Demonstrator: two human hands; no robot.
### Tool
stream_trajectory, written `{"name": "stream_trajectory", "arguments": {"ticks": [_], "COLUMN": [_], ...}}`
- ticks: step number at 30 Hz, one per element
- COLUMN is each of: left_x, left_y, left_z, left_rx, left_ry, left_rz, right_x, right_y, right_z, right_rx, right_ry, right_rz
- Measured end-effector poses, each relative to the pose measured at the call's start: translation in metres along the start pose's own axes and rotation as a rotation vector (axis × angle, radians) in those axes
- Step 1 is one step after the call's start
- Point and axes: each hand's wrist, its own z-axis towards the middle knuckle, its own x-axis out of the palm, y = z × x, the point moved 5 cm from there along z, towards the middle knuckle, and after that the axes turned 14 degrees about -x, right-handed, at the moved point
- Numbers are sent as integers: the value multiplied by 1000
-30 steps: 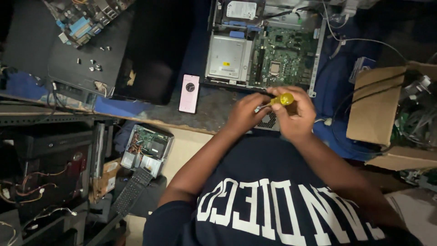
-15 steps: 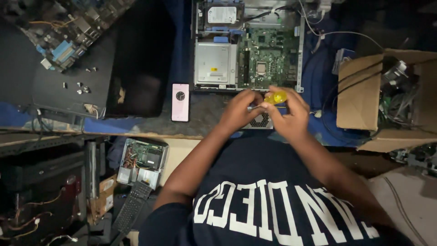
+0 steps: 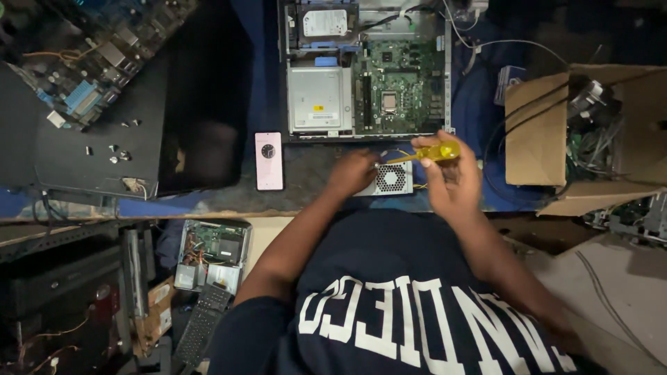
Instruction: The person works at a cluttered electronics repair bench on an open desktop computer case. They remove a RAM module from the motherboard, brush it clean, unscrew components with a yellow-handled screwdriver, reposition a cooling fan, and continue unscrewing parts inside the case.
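Note:
My right hand (image 3: 450, 173) grips a yellow-handled screwdriver (image 3: 429, 153), its tip pointing left at a small grey cooling fan (image 3: 392, 178) lying on the bench edge. My left hand (image 3: 352, 172) rests on the fan's left side, holding it. Just beyond the fan lies an opened desktop computer case (image 3: 366, 69) with a green motherboard, a silver drive cage and a hard drive at the top.
A pink phone (image 3: 269, 161) lies left of my hands. A black panel (image 3: 104, 146) with loose screws and a circuit board (image 3: 83, 48) lie at the left. A cardboard box (image 3: 549, 132) of parts stands at the right. More boards and a keyboard lie under the bench.
The view has shifted so the bench sits further left. My hands have parted slightly; the fan now shows between them and the screwdriver lies more level.

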Motion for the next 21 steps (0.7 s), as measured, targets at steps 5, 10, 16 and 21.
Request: {"name": "stream_trajectory", "arguments": {"ticks": [5, 10, 16, 21], "left_x": [1, 5, 18, 6], "left_y": [-3, -5, -1, -11], "left_z": [7, 6, 5, 7], "left_rx": [-76, 37, 87, 84], "left_ry": [105, 56, 26, 24], "left_rz": [10, 49, 51, 93], "right_x": [-12, -31, -53, -66], "right_y": [14, 31, 34, 28], "right_z": [2, 0, -9, -19], "right_rx": [-33, -75, -49, -45], "right_ry": [-56, -83, -175, -175], "right_rz": [-8, -149, -77, -131]}}
